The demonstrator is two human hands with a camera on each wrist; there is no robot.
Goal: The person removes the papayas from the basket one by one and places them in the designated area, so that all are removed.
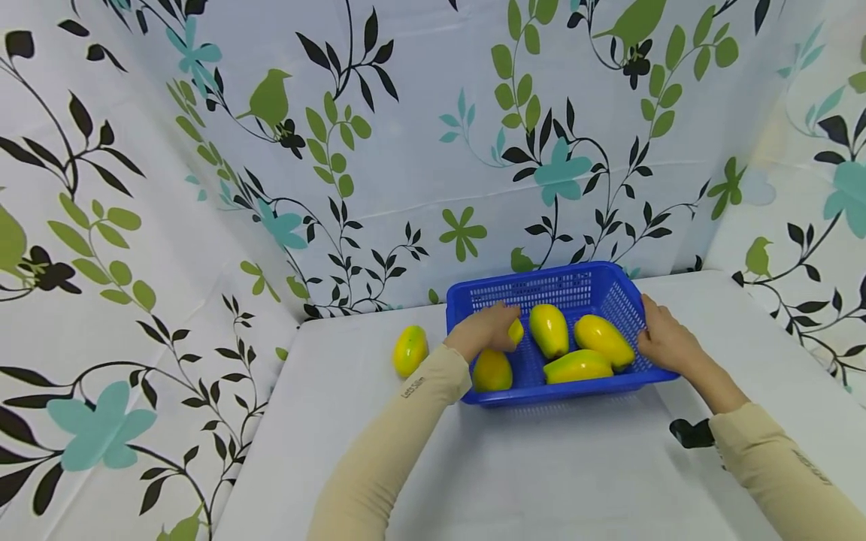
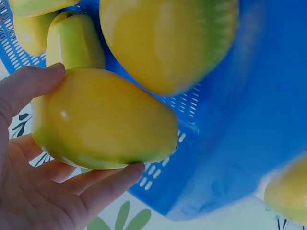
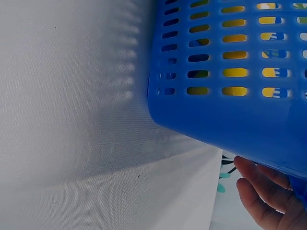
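Observation:
A blue plastic basket (image 1: 555, 391) with slotted walls stands at the back of the table and holds several yellow-green mangoes (image 1: 549, 330). My left hand (image 1: 485, 329) reaches into its left part and grips one mango (image 2: 105, 120), thumb on one side and fingers on the other. Another mango (image 1: 492, 371) lies just below that hand, by the basket's front left corner. At the right end, my right hand (image 1: 670, 336) holds the basket's rim, its fingers (image 3: 259, 196) under the rim outside the wall.
One more mango (image 1: 410, 351) lies on the white table (image 1: 541, 473), left of the basket. A curtain (image 1: 406, 150) printed with leaves and birds hangs behind the table and along both sides. A small black object (image 1: 691, 433) shows beside my right wrist.

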